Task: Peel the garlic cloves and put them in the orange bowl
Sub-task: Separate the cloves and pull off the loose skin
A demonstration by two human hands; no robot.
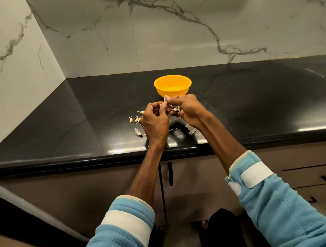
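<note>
Garlic clove (pixel 163 105) pinched by left hand (pixel 154 122); spare cloves (pixel 176 109) gripped in right hand (pixel 188 109). Orange bowl (pixel 172 85) just behind, mid-countertop (pixel 251 103). Loose cloves (pixel 137 119) scattered toward front edge.

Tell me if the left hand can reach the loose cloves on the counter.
Probably yes: the loose cloves lie just beside the left hand, nothing between, but it is pinching a clove already.

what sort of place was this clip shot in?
Probably a home kitchen: a glossy black countertop set in a corner, marble-look wall tiles behind it, and cabinet doors and drawers with black handles below.
</note>
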